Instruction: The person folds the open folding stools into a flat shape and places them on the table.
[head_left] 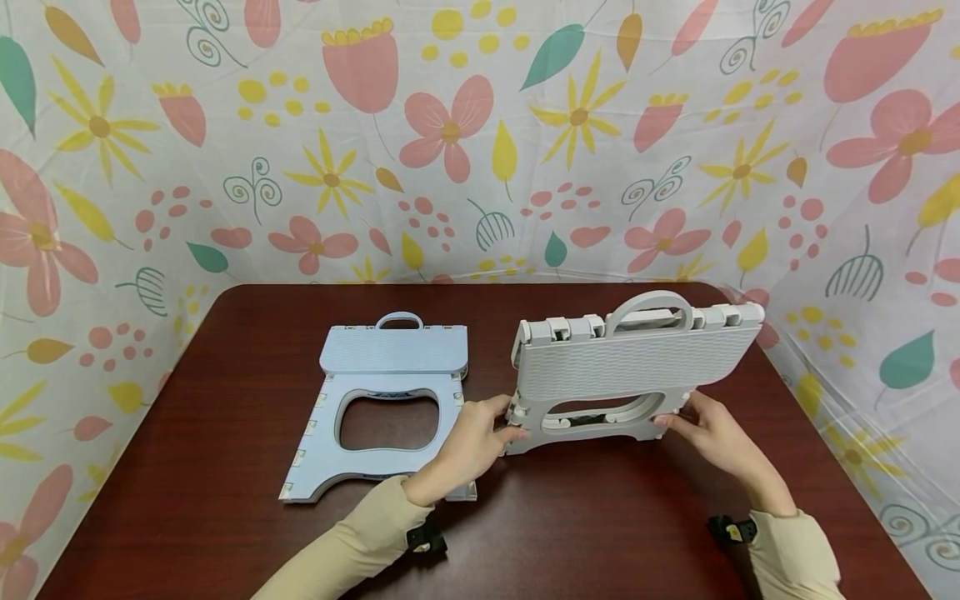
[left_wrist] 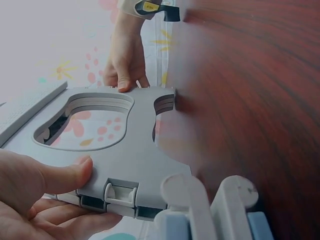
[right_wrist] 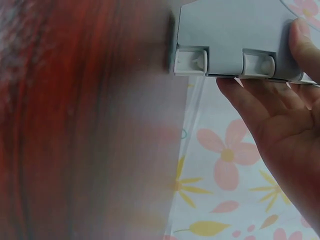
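A grey folding step stool [head_left: 633, 358], folded nearly flat, stands upright at the right of the table with its loop handle on top. My left hand [head_left: 480, 433] grips its lower left edge, thumb on the front face and fingers behind, as the left wrist view shows. At the opposite lower edge my right hand [head_left: 708, 429] holds it the same way, with hinge blocks [right_wrist: 259, 64] beside the fingers. Left of it a light blue folding step stool [head_left: 397, 350] lies folded on the table, my left forearm passing over its lower right corner.
The dark red-brown table [head_left: 225, 400] has a glossy top and rounded far corners. Right behind and beside it hangs a white cloth [head_left: 450, 208] printed with flowers and leaves. In the left wrist view, the blue stool's feet [left_wrist: 185, 200] stand close below the left hand.
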